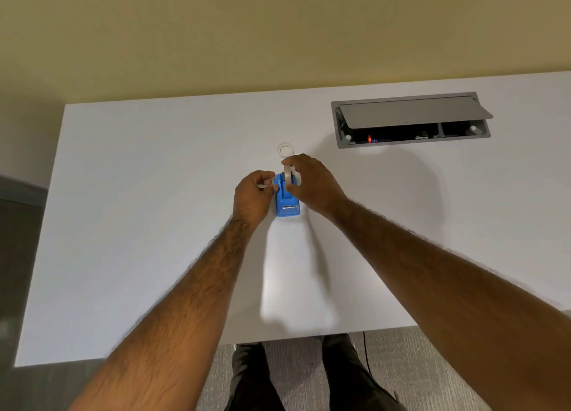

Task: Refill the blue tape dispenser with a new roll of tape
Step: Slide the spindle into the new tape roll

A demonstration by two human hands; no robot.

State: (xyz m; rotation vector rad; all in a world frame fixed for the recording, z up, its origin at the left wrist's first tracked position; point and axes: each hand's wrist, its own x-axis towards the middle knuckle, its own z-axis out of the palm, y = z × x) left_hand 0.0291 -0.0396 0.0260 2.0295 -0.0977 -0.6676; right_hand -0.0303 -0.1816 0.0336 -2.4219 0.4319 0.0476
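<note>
The blue tape dispenser (287, 205) stands on the white table (154, 194), its cutter end toward me. My right hand (312, 183) pinches a white tape roll (288, 175) on edge, right over the dispenser's rear slot. My left hand (255, 194) sits against the dispenser's left side, fingers curled around a small pale piece that I cannot identify. A clear empty ring (285, 149), like a spent tape core, lies flat on the table just beyond the dispenser.
An open grey cable hatch (411, 118) is set into the table at the back right, with a red light inside. A yellow wall rises behind the table. My legs and grey carpet show below the near edge.
</note>
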